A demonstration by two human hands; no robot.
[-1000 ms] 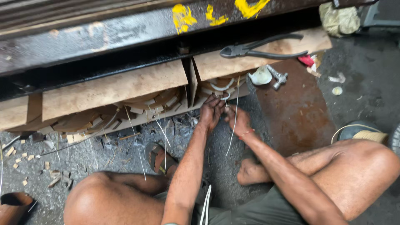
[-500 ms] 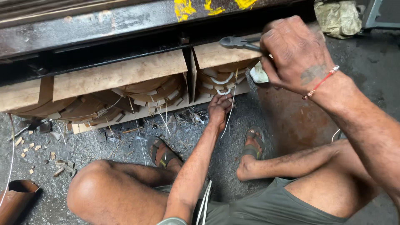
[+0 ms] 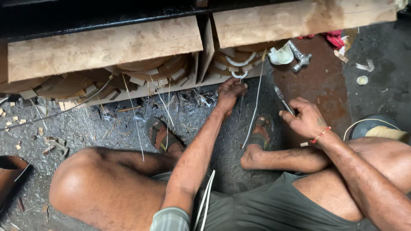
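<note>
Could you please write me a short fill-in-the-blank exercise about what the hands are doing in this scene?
1. The left hand reaches to the white loop under the wooden ____.
2. The right hand grips a thin metal ____.
3. A red string circles the ____ wrist.
4. A hammer lies on the ____ beyond the right hand.

Missing words: plank; tool; right; floor

Workshop, floor-level work. Gritty dark floor (image 3: 107, 128) littered with wood chips (image 3: 17, 119); rough planks (image 3: 102, 47) over curved wood pieces (image 3: 145, 72); hammer (image 3: 299, 57) lying nearby.
</note>
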